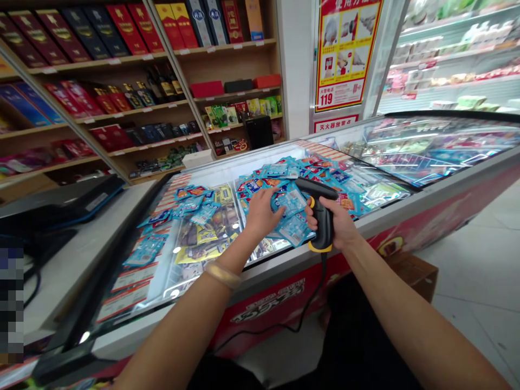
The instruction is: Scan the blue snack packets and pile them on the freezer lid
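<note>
My right hand (339,219) is wrapped round the grip of a black and yellow barcode scanner (324,225), its head angled left over a pile of small blue snack packets (280,170). A cable hangs from the scanner's base. My left hand (263,211) rests at the near left side of the pile, fingers apart, with the thumb by a packet (291,201) lying face down. Whether its fingertips press on a packet is hard to make out. Farther left, a smaller group of the same blue packets (189,206) lies on the glass.
The packets lie on the glass top of a chest freezer (162,281), with frozen goods visible inside. A black device (52,200) stands on the counter at left. Behind are wooden shelves (179,51) of boxes and bottles. A cardboard box (414,273) sits on the floor at right.
</note>
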Demonstrator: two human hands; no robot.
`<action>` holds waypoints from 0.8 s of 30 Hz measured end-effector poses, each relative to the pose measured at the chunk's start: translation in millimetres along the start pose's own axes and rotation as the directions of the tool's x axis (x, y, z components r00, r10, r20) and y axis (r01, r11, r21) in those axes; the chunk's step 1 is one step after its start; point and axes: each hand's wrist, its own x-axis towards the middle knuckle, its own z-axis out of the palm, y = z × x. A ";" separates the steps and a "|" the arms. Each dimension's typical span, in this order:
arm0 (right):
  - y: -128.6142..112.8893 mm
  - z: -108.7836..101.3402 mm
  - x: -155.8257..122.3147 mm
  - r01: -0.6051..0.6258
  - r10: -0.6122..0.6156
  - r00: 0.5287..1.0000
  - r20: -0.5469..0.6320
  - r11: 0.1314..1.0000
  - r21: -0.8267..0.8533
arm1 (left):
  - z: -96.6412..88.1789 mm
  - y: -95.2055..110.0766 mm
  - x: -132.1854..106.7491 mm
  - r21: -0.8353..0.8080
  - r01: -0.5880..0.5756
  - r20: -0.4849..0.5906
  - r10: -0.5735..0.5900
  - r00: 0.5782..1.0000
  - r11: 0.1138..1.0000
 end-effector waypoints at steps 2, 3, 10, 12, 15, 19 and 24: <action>0.5 0.6 0.8 -0.007 0.007 1.000 0.004 1.000 0.002 | -2.2 -0.8 -4.1 0.003 -0.005 -0.005 0.005 1.000 1.000; 0.4 1.1 1.0 -0.011 0.011 1.000 0.003 1.000 0.004 | -3.8 -1.2 -6.3 0.006 -0.004 -0.004 0.004 1.000 1.000; -0.8 10.0 -1.5 0.005 -0.006 1.000 -0.020 0.999 -0.041 | -37.5 -28.2 -29.3 0.033 0.003 -0.072 -0.001 0.997 0.999; 2.0 17.9 -1.7 0.013 -0.013 1.000 -0.002 0.999 -0.050 | -59.6 -48.0 -40.4 0.075 0.067 -0.135 -0.056 0.989 0.995; 13.9 36.2 0.2 -0.019 0.020 0.999 0.047 0.999 -0.035 | -99.6 -82.9 -62.3 0.170 0.275 -0.252 -0.228 0.940 0.946; 42.6 65.6 3.6 -0.133 0.133 0.985 0.109 0.991 -0.013 | -145.7 -123.0 -95.6 0.326 0.667 -0.416 -0.532 0.738 0.670; 73.0 90.9 3.8 -0.258 0.261 0.943 0.205 0.965 -0.040 | -171.3 -152.5 -117.4 0.375 0.862 -0.365 -0.801 0.475 0.341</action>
